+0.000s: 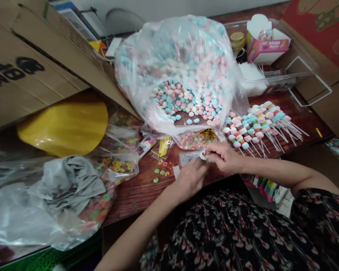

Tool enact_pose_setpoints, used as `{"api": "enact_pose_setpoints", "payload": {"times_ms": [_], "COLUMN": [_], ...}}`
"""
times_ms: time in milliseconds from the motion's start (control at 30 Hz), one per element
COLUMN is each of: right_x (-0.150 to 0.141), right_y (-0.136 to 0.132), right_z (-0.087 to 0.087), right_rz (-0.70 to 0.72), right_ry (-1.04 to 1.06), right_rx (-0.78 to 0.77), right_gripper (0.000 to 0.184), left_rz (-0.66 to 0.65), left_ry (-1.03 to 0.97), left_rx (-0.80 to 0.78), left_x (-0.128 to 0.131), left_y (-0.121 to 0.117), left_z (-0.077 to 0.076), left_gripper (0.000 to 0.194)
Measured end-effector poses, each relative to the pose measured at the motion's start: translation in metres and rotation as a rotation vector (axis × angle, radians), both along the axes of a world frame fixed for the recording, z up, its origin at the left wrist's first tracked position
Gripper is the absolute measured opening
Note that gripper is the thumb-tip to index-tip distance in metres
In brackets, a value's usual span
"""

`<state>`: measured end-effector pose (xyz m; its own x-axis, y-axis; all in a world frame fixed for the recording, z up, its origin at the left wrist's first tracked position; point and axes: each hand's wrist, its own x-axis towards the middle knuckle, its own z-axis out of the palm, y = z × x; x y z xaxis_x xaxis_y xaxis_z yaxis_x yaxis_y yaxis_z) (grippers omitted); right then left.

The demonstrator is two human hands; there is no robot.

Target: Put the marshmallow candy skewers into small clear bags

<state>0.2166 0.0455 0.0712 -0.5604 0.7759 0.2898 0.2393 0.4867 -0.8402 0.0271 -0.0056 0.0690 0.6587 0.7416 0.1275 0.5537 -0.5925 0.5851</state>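
My left hand and my right hand meet above the wooden table, their fingers pinching a small clear plastic packet with a white piece at its end. Just beyond them lies a big clear bag of pink, blue and white round candies. To the right, several candy skewers lie in a heap on white sticks. Loose green and orange ring candies lie left of my left hand. Gold twist ties lie near the big bag's lower edge.
Bags of multicoloured ring candy and a grey plastic sheet fill the left side, under a cardboard box flap and beside a yellow object. At the back stand a gold-lidded jar and a white-and-pink carton.
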Motion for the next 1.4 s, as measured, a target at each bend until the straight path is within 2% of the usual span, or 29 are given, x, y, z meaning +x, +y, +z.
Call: {"api": "enact_pose_setpoints", "payload": {"times_ms": [67,133,200,267,333,367,433,500,600,667,733,800,900,967,1033,1100,1133,1200,1267,1333,1367,1400], "right_x": [-0.008,-0.015,-0.02,-0.021,-0.019,-0.018,-0.017,-0.019,-0.027,-0.031,-0.034,-0.036,-0.04,-0.045,-0.05,-0.054,-0.054,-0.049,-0.039,-0.027,-0.022,-0.018], "right_y": [-0.01,-0.017,-0.017,-0.012,-0.007,-0.005,-0.004,-0.007,-0.014,-0.017,-0.02,-0.021,-0.027,-0.035,-0.045,-0.054,-0.058,-0.061,-0.06,-0.055,-0.053,-0.051], "right_z": [0.003,0.0,-0.005,-0.009,-0.007,-0.005,-0.002,-0.001,-0.008,-0.013,-0.017,-0.02,-0.026,-0.032,-0.04,-0.045,-0.047,-0.049,-0.051,-0.053,-0.055,-0.056], "right_rz": [0.004,0.045,0.049,-0.023,-0.097,-0.114,-0.121,-0.1,-0.071,-0.094,-0.134,-0.153,-0.106,-0.068,-0.009,0.1,0.154,0.206,0.191,0.133,0.094,0.055], "right_ry": [0.14,0.2,0.193,0.18,0.204,0.23,0.298,0.391,0.548,0.607,0.623,0.633,0.624,0.57,0.452,0.306,0.239,0.13,0.055,0.021,0.022,0.025], "right_rx": [-0.193,-0.314,-0.312,-0.227,-0.164,-0.16,-0.217,-0.366,-0.608,-0.688,-0.749,-0.857,-1.063,-1.166,-1.22,-1.149,-1.038,-0.687,-0.341,-0.173,-0.149,-0.139], "right_gripper": [0.016,0.017,0.014,0.012,0.012,0.013,0.014,0.017,0.021,0.023,0.026,0.028,0.029,0.029,0.025,0.02,0.017,0.013,0.01,0.012,0.013,0.014], "left_rz": [0.191,0.278,0.323,0.412,0.474,0.461,0.394,0.378,0.434,0.438,0.432,0.432,0.401,0.363,0.347,0.36,0.348,0.363,0.45,0.643,0.695,0.701], "left_ry": [-0.248,-0.449,-0.573,-0.688,-0.799,-0.829,-0.801,-0.719,-0.648,-0.621,-0.574,-0.476,-0.269,-0.158,-0.112,-0.112,-0.078,0.076,0.334,0.684,0.8,0.829], "left_rx": [-0.087,-0.123,-0.083,-0.044,-0.106,-0.176,-0.299,-0.31,-0.27,-0.244,-0.139,0.037,0.268,0.298,0.191,-0.039,-0.209,-0.53,-0.779,-0.862,-0.851,-0.826], "left_x": [-0.001,-0.002,0.001,0.006,0.009,0.01,0.008,0.004,-0.003,-0.006,-0.008,-0.008,-0.009,-0.016,-0.03,-0.058,-0.077,-0.12,-0.16,-0.184,-0.187,-0.182], "left_y": [0.016,0.028,0.032,0.029,0.021,0.017,0.01,0.006,0.005,0.004,0.003,-0.001,-0.011,-0.022,-0.038,-0.062,-0.076,-0.109,-0.141,-0.162,-0.165,-0.161], "left_z": [-0.012,-0.012,-0.008,-0.008,-0.016,-0.02,-0.027,-0.028,-0.017,-0.009,-0.006,-0.007,-0.013,-0.014,-0.01,-0.005,-0.004,-0.005,-0.011,-0.018,-0.021,-0.023], "left_gripper": [0.03,0.028,0.025,0.039,0.055,0.06,0.059,0.049,0.032,0.026,0.022,0.019,0.02,0.023,0.026,0.026,0.025,0.021,0.021,0.021,0.02,0.019]}}
